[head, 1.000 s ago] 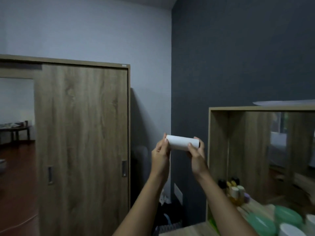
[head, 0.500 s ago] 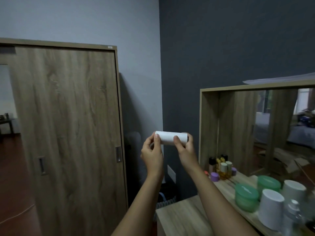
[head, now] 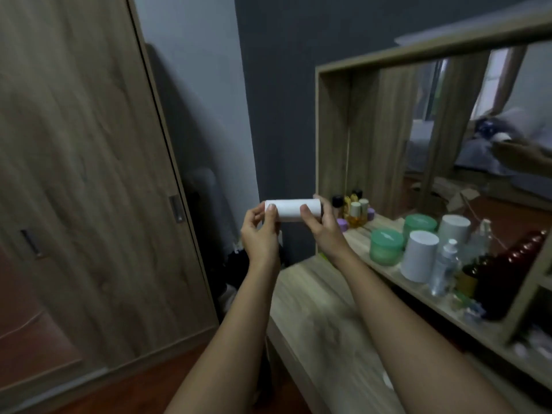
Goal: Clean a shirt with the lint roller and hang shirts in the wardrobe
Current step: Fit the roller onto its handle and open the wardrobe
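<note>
Two hands gripped on one white lint roll, wardrobe shut at left.

View has been tilted down and right since a second ago: wardrobe door point(head: 89, 174) is now seen lower and slanted, still closed, and the dresser top point(head: 322, 309) with its jars point(head: 385, 246) has come into frame. Roll point(head: 292, 210) has been kept level throughout, so it is judged that prep is ongoing and no shirt has been reached; none is in view. Left hand point(head: 261, 234) is pinched on the roll's left end, thumb on front. Right hand point(head: 324, 227) is closed around the right end. Roll is held between both, above the dresser's near edge.
</note>
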Action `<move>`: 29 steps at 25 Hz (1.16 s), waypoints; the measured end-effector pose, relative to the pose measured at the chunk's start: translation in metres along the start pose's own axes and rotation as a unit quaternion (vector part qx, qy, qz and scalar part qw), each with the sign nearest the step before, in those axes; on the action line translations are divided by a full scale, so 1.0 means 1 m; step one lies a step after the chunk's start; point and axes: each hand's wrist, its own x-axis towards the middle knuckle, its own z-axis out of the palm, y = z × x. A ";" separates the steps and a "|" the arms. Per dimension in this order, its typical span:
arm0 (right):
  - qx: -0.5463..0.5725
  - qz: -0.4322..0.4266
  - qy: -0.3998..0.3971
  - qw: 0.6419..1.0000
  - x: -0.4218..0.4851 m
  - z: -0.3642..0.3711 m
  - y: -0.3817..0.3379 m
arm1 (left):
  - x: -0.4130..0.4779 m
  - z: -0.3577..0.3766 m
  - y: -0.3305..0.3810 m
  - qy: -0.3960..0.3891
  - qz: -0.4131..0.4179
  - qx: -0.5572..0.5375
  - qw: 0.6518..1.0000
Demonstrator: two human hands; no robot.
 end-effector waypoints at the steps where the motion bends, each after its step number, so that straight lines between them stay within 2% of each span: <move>1: -0.014 0.011 -0.005 1.000 -0.002 -0.009 0.011 | -0.003 0.001 -0.007 0.026 -0.019 -0.011 0.999; 3: -0.045 0.061 0.007 0.997 -0.008 -0.036 0.051 | -0.008 -0.001 -0.026 0.074 -0.071 -0.040 0.994; 5: -0.181 0.126 0.022 0.975 -0.023 -0.070 0.104 | -0.015 -0.005 -0.048 0.088 -0.118 -0.058 0.987; 7: -0.333 0.197 -0.035 0.921 -0.049 -0.103 0.158 | -0.024 -0.009 -0.069 0.088 -0.149 -0.055 0.983; 10: -0.432 0.276 -0.156 0.844 -0.092 -0.127 0.214 | -0.034 -0.015 -0.090 0.090 -0.171 -0.032 0.981; 13: -0.532 0.311 -0.205 0.760 -0.118 -0.131 0.247 | -0.040 -0.017 -0.104 0.097 -0.182 -0.022 0.978; 17: -0.614 0.270 -0.226 0.706 -0.135 -0.131 0.266 | -0.045 -0.019 -0.113 0.103 -0.197 -0.014 0.975; 22: -0.650 0.199 -0.188 0.708 -0.132 -0.136 0.272 | -0.046 -0.017 -0.118 0.107 -0.206 -0.022 0.972; 25: -0.642 0.212 -0.230 0.700 -0.132 -0.139 0.279 | -0.045 -0.016 -0.118 0.100 -0.207 -0.030 0.973; 27: -0.607 0.228 -0.242 0.722 -0.131 -0.143 0.282 | -0.045 -0.014 -0.119 0.093 -0.211 -0.036 0.972; 29: -0.572 0.227 -0.209 0.760 -0.124 -0.145 0.279 | -0.046 -0.010 -0.120 0.085 -0.217 -0.041 0.972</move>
